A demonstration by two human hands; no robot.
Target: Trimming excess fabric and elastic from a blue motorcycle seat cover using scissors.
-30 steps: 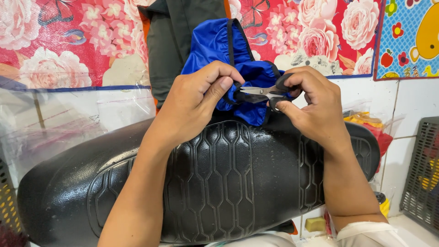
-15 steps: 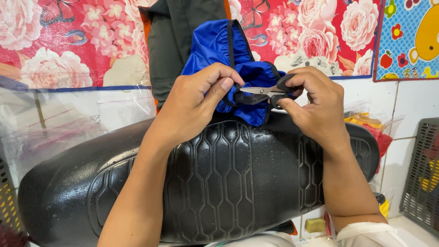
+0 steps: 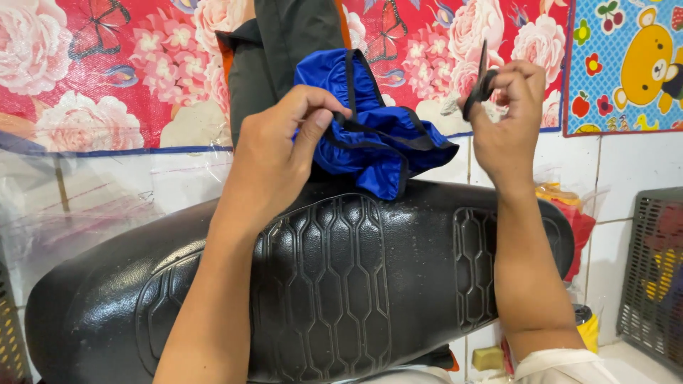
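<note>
My left hand (image 3: 274, 153) pinches the blue cover (image 3: 370, 131) edge to keep it tight; my right hand (image 3: 509, 117) grips the scissors (image 3: 479, 82) clear.

- The left forearm rises from the lower left of the view, bare, angled up and to the right.
- The left hand (image 3: 274, 153) is curled, back to the camera, thumb and forefinger pinched together at their tips.
- The right forearm stands nearly upright at the right side.
- The right hand (image 3: 509, 117) is raised, wrist bent, fingers closed in a loose fist.
- The two hands are well apart.
</note>
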